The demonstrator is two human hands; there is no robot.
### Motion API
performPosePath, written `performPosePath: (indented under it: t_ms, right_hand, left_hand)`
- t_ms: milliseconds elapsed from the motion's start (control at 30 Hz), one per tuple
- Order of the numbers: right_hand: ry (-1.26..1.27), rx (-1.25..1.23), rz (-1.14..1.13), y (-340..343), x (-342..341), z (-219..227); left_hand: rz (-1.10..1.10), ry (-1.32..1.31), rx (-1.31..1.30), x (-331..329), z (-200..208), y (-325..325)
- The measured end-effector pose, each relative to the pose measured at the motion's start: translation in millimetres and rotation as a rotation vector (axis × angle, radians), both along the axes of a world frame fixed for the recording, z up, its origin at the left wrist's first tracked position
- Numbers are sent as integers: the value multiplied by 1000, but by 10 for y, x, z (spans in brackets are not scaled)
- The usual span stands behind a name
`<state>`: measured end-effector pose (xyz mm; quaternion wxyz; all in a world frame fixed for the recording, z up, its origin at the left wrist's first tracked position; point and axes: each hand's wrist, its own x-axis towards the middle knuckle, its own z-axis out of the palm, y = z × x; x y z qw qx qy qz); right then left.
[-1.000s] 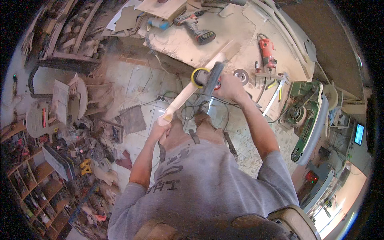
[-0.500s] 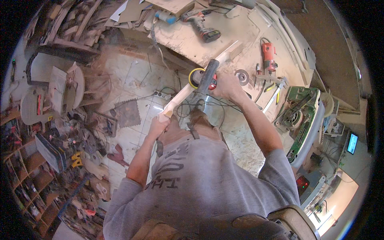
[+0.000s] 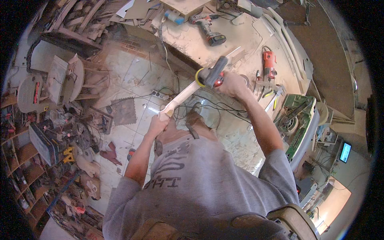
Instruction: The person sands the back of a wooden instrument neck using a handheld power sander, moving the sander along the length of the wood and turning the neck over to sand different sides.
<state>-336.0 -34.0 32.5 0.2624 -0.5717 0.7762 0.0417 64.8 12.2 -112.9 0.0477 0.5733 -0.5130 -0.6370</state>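
Head view: left hand [image 3: 159,125] is closing around the near end of a pale wooden strip [image 3: 182,97], its grip gripping firmly with the fingers wrapping the wood. Right hand [image 3: 233,84] is gripping a handheld power tool [image 3: 216,72] with dark body, red part and yellow-rimmed disc; this grip is closed, though some fingers are hiding behind the tool.

Position of strip: it is running diagonally from the left hand, in front of the person's legs, up and rightward toward the desk [image 3: 236,34]. Disc side of the tool is lying over the strip's upper part and appearing to meet it. Far tip is extending past the tool, over the desk edge; whether it is touching the desk, cannot tell.

On the desk: a cordless drill [image 3: 205,26] is lying on its side, well beyond the strip's tip; a blue cylinder [image 3: 174,17] is sitting to its left; a red corded tool [image 3: 269,62] is resting to the right of the right hand.

Surroundings: a green machine [image 3: 294,124] is standing right of the right forearm. On the tiled floor [image 3: 140,86], a dark mat [image 3: 124,111] is lying left of the strip, and a white power strip [image 3: 160,95] is lying nearer it.
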Motion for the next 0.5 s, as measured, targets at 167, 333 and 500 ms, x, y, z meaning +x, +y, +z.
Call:
performPosePath:
  t_ms: [167,333,500]
  right_hand:
    - [-1,74,-105,-155,-77,164]
    - [93,151,-105,-196,-609,173]
    - [75,67,-28,-77,-7,244]
  left_hand:
    - [31,-30,-28,63,48,37]
    - [-25,-120,-127,6,-16,44]
    - [-17,-167,-230,-95,194,46]
